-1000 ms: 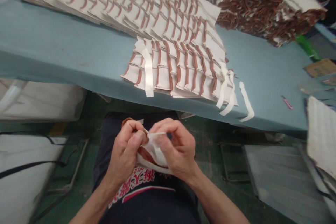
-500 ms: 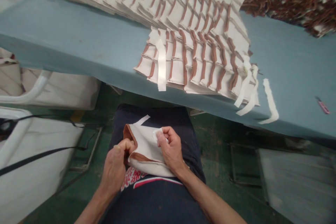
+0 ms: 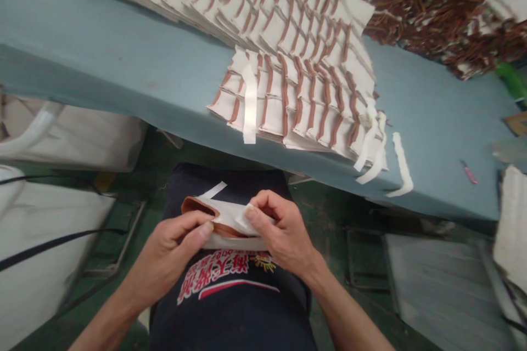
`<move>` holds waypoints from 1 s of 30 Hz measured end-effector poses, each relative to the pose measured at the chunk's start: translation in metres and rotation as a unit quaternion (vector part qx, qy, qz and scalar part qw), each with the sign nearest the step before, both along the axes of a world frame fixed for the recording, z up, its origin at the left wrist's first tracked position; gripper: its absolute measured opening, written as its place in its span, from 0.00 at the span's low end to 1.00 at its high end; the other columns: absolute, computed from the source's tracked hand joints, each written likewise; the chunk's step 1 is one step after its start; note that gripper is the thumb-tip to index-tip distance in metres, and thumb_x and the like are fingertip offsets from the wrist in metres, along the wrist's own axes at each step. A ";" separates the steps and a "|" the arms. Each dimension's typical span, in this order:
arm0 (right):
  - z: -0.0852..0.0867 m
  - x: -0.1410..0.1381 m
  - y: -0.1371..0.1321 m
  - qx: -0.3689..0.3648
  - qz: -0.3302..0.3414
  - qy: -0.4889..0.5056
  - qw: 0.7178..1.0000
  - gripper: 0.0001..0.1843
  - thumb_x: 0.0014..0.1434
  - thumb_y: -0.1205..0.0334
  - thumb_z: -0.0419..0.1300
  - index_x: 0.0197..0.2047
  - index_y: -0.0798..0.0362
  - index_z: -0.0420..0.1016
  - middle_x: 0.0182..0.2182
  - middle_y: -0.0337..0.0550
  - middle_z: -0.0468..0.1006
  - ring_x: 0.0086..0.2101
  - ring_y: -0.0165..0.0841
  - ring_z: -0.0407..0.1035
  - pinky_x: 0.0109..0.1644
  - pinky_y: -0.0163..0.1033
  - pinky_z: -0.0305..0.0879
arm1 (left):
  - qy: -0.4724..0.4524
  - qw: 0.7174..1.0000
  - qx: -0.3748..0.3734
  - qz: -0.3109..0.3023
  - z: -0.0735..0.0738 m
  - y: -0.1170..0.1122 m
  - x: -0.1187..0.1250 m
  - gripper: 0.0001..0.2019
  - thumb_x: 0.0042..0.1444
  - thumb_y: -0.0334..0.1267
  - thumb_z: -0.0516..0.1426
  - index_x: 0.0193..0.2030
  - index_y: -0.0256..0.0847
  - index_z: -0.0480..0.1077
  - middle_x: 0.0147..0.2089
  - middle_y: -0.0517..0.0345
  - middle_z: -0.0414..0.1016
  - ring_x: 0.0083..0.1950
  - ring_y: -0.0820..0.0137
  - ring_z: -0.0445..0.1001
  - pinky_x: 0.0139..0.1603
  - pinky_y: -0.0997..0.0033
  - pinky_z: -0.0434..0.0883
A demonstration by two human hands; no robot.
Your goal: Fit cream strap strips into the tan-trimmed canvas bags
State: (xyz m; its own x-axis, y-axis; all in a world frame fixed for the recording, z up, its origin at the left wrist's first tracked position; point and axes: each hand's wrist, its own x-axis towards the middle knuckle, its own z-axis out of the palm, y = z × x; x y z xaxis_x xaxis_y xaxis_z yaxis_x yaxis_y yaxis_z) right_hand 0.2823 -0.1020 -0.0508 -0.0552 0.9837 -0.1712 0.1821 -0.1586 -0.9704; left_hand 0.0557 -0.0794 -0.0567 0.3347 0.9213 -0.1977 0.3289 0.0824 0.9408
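A white fabric piece with a brown edge (image 3: 220, 218) lies over my lap, below the table's front edge. My left hand (image 3: 171, 255) pinches its near left side with thumb and fingers pressed on the cloth. My right hand (image 3: 282, 233) is closed on the piece's right end, thumb and forefinger gripping a white strip of it. A thin white tab sticks up from the piece at its far edge. Both forearms are bare.
A blue-grey table (image 3: 102, 74) carries rows of overlapped white pieces with brown trim (image 3: 288, 55), white strips (image 3: 401, 167) hanging off its front edge. A heap of brown-trimmed pieces (image 3: 444, 5) sits at the back right. White sacks (image 3: 37, 252) stand on the left.
The fabric piece has been flattened and folded lower on my lap. My left hand slid outward to the left, and my right hand shifted its pinch along the white strip. The camera moved slightly.
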 end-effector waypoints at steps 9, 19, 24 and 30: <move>0.066 -0.002 -0.004 -0.029 0.034 -0.042 0.998 0.11 0.71 0.55 0.67 0.37 0.51 0.77 0.25 0.31 0.75 0.23 0.24 0.63 0.26 0.32 0.54 | -0.180 0.971 -0.153 -0.019 0.008 0.021 0.011 0.24 0.61 0.56 0.66 0.21 0.42 0.76 0.20 0.61 0.65 0.21 0.73 0.56 0.19 0.74 0.55; 0.066 -0.011 0.007 0.003 0.002 -0.067 0.998 0.11 0.69 0.53 0.68 0.38 0.50 0.78 0.27 0.34 0.78 0.25 0.27 0.66 0.28 0.33 0.57 | -0.227 0.948 -0.221 -0.017 0.020 0.029 0.023 0.21 0.52 0.56 0.71 0.21 0.41 0.77 0.19 0.62 0.62 0.20 0.74 0.54 0.19 0.75 0.54; 0.059 -0.016 0.010 -0.002 0.007 -0.103 0.995 0.13 0.69 0.51 0.66 0.36 0.49 0.77 0.25 0.33 0.77 0.25 0.28 0.65 0.29 0.34 0.56 | -0.216 0.954 -0.210 -0.009 0.019 0.030 0.023 0.20 0.52 0.54 0.69 0.21 0.41 0.78 0.18 0.62 0.61 0.21 0.74 0.54 0.19 0.75 0.54; 0.048 -0.022 0.011 -0.024 -0.019 -0.069 0.997 0.14 0.66 0.49 0.66 0.36 0.50 0.77 0.25 0.34 0.77 0.25 0.27 0.63 0.28 0.33 0.56 | -0.225 0.957 -0.181 0.017 0.017 0.029 0.023 0.17 0.51 0.51 0.69 0.22 0.41 0.81 0.19 0.61 0.64 0.20 0.75 0.54 0.18 0.74 0.54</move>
State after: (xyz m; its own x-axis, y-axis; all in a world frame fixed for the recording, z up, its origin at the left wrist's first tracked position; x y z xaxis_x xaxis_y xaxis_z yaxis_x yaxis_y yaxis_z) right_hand 0.2602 -0.0911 -0.0028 0.0086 0.9751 -0.2214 0.3056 -0.2134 -0.9279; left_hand 0.0787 -0.0505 -0.0392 0.4323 0.8312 -0.3496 -0.1116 0.4340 0.8940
